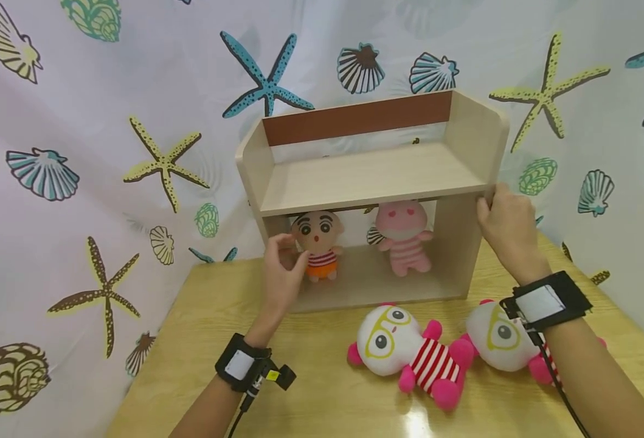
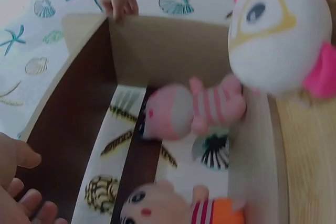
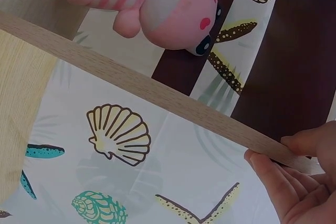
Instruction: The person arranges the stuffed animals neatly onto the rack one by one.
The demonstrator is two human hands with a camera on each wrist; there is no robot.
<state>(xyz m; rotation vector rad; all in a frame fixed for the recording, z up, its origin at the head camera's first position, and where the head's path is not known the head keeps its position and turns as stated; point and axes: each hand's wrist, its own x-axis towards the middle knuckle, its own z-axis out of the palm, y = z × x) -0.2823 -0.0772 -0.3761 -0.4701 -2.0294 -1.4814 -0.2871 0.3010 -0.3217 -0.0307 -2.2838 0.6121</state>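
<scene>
A small pale wooden shelf (image 1: 365,173) stands on the table, its upper board bare. My right hand (image 1: 510,225) grips its right side panel just under that board; in the right wrist view the thumb and fingers pinch the panel's edge (image 3: 157,94) from both sides. At the lower left opening is my left hand (image 1: 280,280), thumb and fingers spread apart beside a boy doll (image 1: 322,258) with orange shorts. In the left wrist view those fingers (image 2: 31,203) hold nothing. To the doll's right in the lower compartment sits a pink striped plush animal (image 1: 406,246).
Two white-headed plush toys with yellow glasses lie on the table in front: one plush (image 1: 387,340) at the middle, another plush (image 1: 499,334) partly behind the right forearm. The wooden table (image 1: 201,340) meets a cloth (image 1: 103,201) printed with shells and starfish behind the shelf.
</scene>
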